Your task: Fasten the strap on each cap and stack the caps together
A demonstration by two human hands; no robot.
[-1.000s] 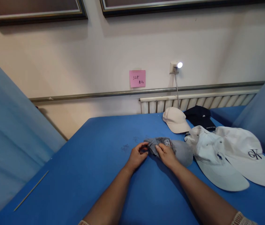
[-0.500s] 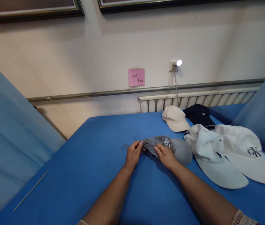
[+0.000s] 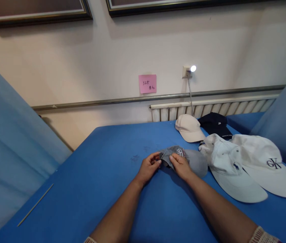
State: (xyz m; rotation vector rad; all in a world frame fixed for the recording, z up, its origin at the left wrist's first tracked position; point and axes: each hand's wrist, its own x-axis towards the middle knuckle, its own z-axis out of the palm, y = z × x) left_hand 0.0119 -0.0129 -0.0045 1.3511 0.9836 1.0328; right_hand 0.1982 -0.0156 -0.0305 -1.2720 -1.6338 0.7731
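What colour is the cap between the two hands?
The cap is grey, seen best in the head view.

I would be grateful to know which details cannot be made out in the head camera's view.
All in the head view:
- Left hand's exact grip: some fingertips hidden behind the gray cap.
- Gray cap's full lettering: partly covered by the right hand.
- Framed pictures: cut off by the top edge.
- Pink note's lower line: too small and blurred.
- Print on the navy cap's brim: too small.
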